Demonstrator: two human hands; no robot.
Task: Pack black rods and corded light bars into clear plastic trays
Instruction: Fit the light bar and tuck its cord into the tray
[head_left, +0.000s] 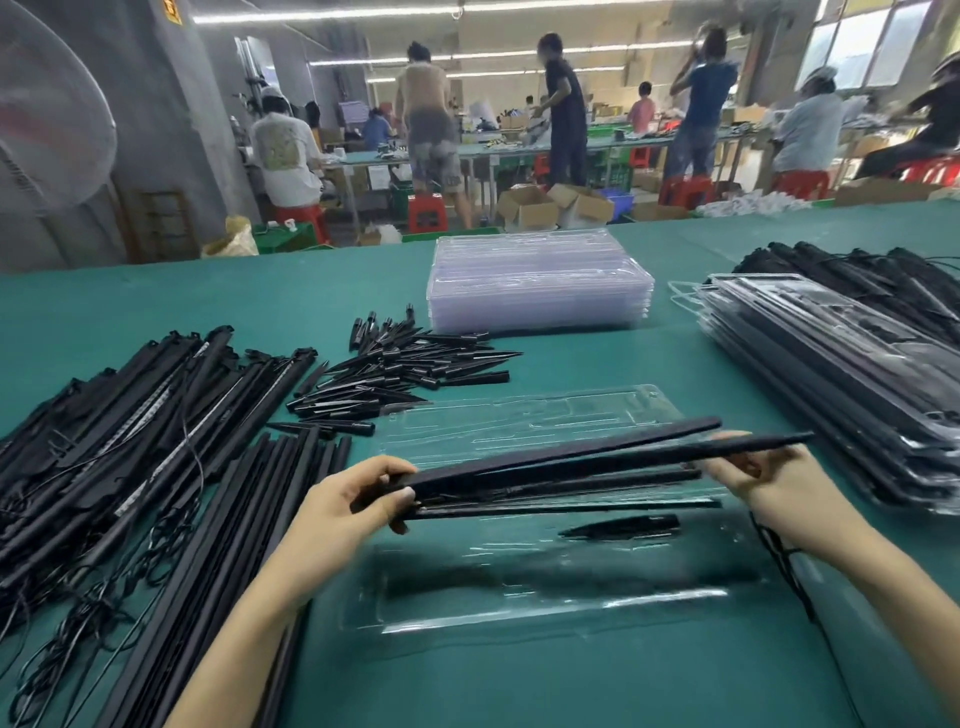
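Black rods, a small bundle, are held level: left hand fingers clamp one end, right hand fingers pinch the other. Below the fingers lies a clear tray. Next, probably: lower them into its slots.

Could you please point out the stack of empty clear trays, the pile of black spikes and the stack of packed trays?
Stack of empty clear trays (537, 283): head view, top tray's middle.
Pile of black spikes (400, 364): head view, centre of the heap.
Stack of packed trays (831, 358): head view, top tray's surface.
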